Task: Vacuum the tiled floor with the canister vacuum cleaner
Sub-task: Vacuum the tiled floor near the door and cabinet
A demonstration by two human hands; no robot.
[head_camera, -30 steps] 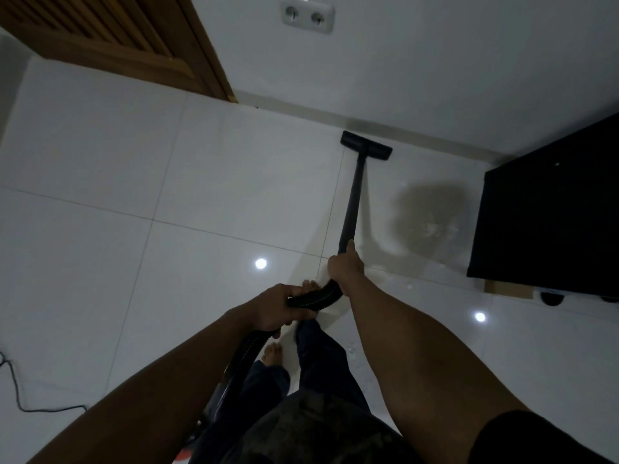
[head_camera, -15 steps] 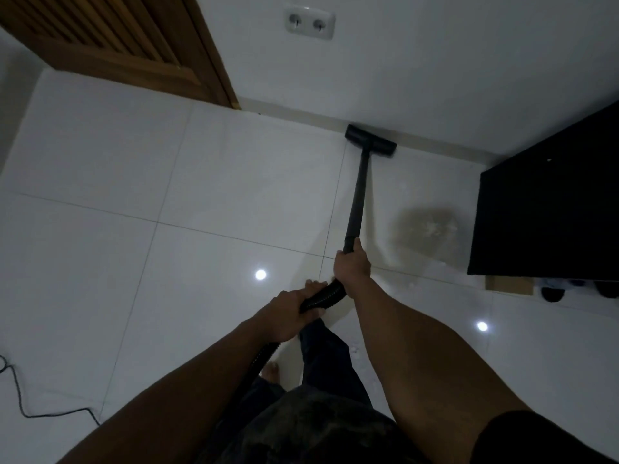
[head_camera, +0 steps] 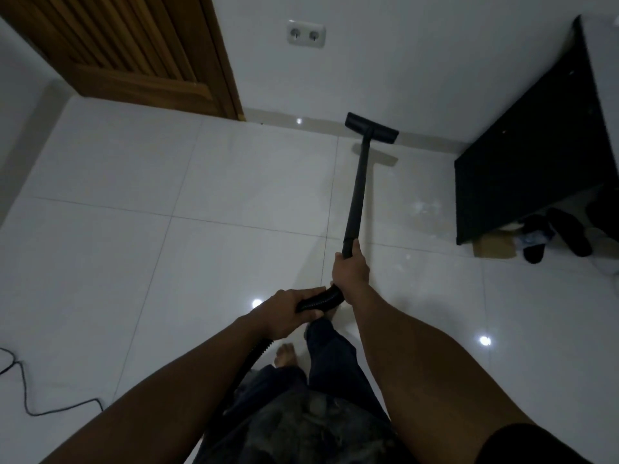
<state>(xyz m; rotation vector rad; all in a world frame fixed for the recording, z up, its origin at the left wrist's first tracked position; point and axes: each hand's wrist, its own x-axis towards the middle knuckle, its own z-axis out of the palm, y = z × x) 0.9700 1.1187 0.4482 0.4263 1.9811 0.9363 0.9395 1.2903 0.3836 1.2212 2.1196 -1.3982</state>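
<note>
Presently right hand (head_camera: pixel 350 274) fingers grip the black plastic wand (head_camera: pixel 358 185), left hand (head_camera: pixel 284 313) fingers the ribbed black hose (head_camera: pixel 321 301); flat black nozzle (head_camera: pixel 371 127) beside beige skirting (head_camera: pixel 278 117).

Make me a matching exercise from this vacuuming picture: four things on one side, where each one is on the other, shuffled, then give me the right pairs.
Things
1. black vacuum floor head
2. white double wall socket
3. thin black cord
4. black ribbed vacuum hose

Places
A. lying on the white tiles at the lower left
B. gripped in the left hand
C. at the foot of the white far wall
D. up on the wall, right of the brown slatted wooden door

Pairs: 1-C, 2-D, 3-A, 4-B
</note>
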